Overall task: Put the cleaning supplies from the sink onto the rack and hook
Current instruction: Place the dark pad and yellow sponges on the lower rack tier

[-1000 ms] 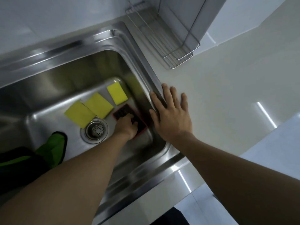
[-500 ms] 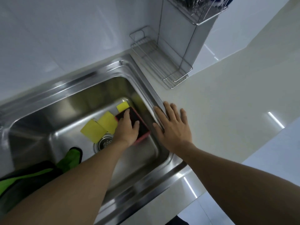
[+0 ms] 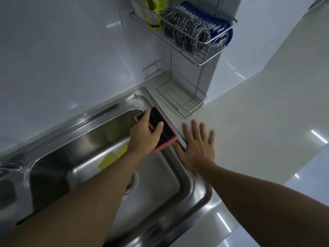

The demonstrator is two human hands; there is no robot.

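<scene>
My left hand [image 3: 144, 138] grips a pink sponge with a black scouring face [image 3: 166, 132], held above the right rim of the steel sink [image 3: 201, 195]. Flat on the counter just right of the sink rests my right hand [image 3: 197, 145], fingers spread and holding nothing. Yellow sponges [image 3: 114, 156] lie on the sink floor, partly hidden behind my left forearm. The two-tier wire rack [image 3: 197, 100] stands beyond the sponge at the wall; its lower shelf holds nothing. I see no hook.
The rack's upper shelf [image 3: 210, 57] carries steel wool scourers [image 3: 185, 31], a blue brush [image 3: 220, 27] and a yellow bottle [image 3: 154, 16]. The sink drain [image 3: 132, 182] shows beside my left arm. The pale counter [image 3: 258, 122] stretches to the right.
My left hand has taken hold of the pink and black sponge on the sink floor and lifted it up to the sink's right rim, toward the rack. My right hand stayed put.
</scene>
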